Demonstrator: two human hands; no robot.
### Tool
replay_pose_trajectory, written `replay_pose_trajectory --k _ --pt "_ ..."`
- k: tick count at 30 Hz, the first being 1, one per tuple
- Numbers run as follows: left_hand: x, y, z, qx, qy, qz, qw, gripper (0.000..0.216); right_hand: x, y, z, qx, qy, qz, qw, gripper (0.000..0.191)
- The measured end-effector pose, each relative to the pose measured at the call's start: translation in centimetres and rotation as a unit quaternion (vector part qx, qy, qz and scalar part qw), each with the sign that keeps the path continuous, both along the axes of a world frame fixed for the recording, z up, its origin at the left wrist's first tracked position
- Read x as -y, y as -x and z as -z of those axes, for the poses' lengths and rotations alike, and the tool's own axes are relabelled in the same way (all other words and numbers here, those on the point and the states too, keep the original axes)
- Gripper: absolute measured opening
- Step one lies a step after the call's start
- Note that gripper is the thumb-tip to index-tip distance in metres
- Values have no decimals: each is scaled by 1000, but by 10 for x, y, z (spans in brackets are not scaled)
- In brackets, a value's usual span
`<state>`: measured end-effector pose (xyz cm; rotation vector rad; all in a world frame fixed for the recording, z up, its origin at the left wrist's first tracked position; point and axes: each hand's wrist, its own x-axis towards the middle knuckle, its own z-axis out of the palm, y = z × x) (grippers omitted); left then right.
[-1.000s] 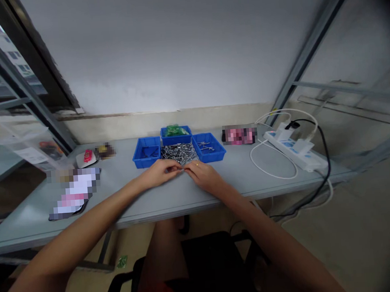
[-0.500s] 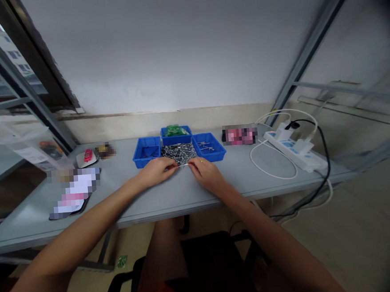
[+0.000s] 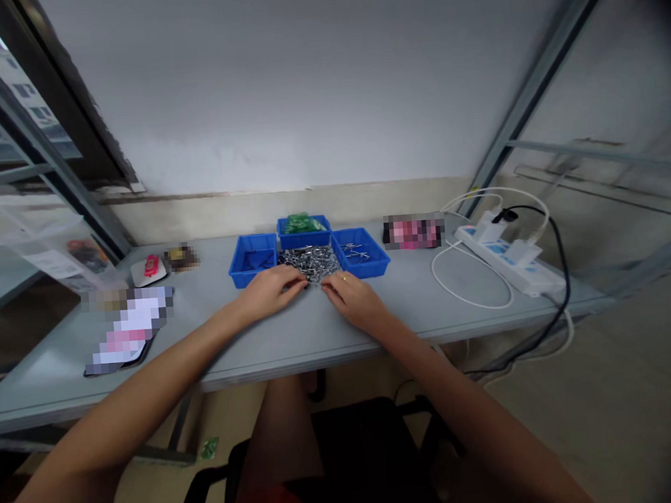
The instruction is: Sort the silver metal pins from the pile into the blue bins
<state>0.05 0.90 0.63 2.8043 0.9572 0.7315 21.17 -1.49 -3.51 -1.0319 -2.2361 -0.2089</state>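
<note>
A heap of small, thin, shiny metal pieces (image 3: 309, 262) lies on the table between blue trays. My left hand (image 3: 272, 289) rests at the heap's front left edge, thumb and fingers pinched together. Facing it, my right hand (image 3: 350, 298), with a ring on one finger, has its fingertips closed at the front right edge of the heap. A small gap separates the two sets of fingertips. Whatever lies in either pinch is too small to make out. Several thin metal pieces lie in the right blue tray (image 3: 376, 267).
The left blue tray (image 3: 238, 277) holds dark blue items; the back blue tray (image 3: 305, 239) holds green packets. A phone (image 3: 131, 327) and a pink item on a white object (image 3: 151, 267) lie left. Rightward are a blurred pink object (image 3: 413, 233) and a power strip (image 3: 509, 262) with cables.
A thin, shiny metal piece stretched between both hands' fingertips earlier; it no longer shows there. The right fingertips have shifted slightly left, and the hands are otherwise nearly in place.
</note>
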Motion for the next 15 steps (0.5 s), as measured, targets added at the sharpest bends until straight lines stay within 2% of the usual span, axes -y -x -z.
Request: replay_pose_trajectory --k 8,15 --pt "2 0 0 -7 -22 35 999 24 4 3 1 58 44 -5 997 18" --pt "-3 2 1 -32 11 31 999 21 1 0 -1 -14 13 7 1000 18"
